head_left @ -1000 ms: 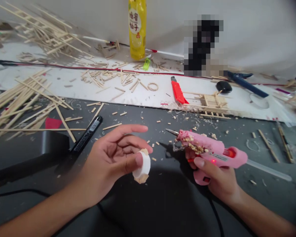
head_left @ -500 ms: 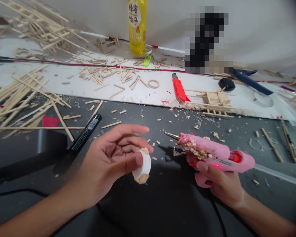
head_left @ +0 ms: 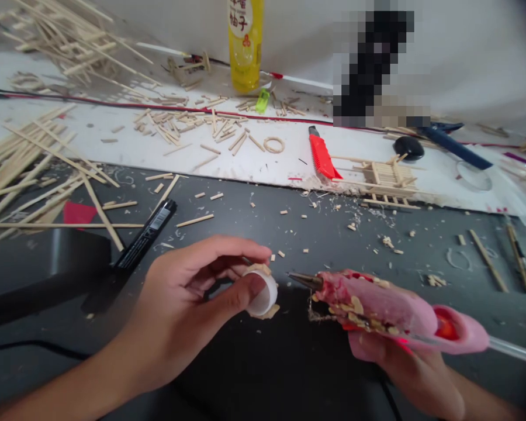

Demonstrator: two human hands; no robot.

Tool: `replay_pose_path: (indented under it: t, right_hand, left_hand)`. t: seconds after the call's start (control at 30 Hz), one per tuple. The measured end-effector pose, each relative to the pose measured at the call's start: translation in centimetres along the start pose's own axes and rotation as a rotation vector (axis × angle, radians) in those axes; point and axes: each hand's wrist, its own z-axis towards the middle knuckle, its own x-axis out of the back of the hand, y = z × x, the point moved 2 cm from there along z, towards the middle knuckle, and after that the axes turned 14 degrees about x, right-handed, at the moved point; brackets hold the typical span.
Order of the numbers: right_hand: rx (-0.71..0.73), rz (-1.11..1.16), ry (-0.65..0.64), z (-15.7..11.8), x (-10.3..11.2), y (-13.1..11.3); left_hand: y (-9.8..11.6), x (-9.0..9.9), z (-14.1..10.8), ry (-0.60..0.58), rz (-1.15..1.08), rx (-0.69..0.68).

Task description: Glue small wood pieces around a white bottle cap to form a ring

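Between thumb and fingers, my left hand (head_left: pixel 201 298) pinches a small white ring (head_left: pixel 269 295), perhaps a bottle cap, with tan wood-like pieces stuck to its outside. Its hollow inner side partly shows. My right hand (head_left: pixel 416 362) is wrapped round the handle of a pink hot glue gun (head_left: pixel 377 304). Wood bits and dried glue cling to the gun's barrel, and a clear glue stick (head_left: pixel 515 349) sticks out of its back. The metal nozzle points left, a short gap away from the ring. A red light glows near the grip.
A black marker (head_left: pixel 146 237) and a black box-like object (head_left: pixel 48 275) lie at left, near many wooden sticks (head_left: pixel 30 146). A red cutter (head_left: pixel 322 156), a small stick-built structure (head_left: pixel 388 178) and a yellow bottle (head_left: pixel 245 52) stand farther back. Wood scraps dot the dark table.
The white ring has turned so its hollow side shows more. The glue gun has come closer to the camera and lower, its nozzle now nearer the ring. The view has shifted slightly.
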Motion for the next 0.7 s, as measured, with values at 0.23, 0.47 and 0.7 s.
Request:
replay_pose_path:
  t: [0.23, 0.47, 0.7]
  right_hand:
    - [0.244, -0.193, -0.131, 1.8, 0.0, -1.0]
    - [0.245, -0.096, -0.210, 2.5, -0.1, -1.4]
    - [0.249, -0.194, -0.153, 2.3, -0.5, -1.4]
  left_hand:
    - [-0.1, -0.2, 0.0, -0.017, 0.018, 0.003]
    - [-0.6, -0.4, 0.2, -0.083, -0.090, 0.075]
    - [-1.0, -0.7, 0.6, -0.123, -0.158, 0.129]
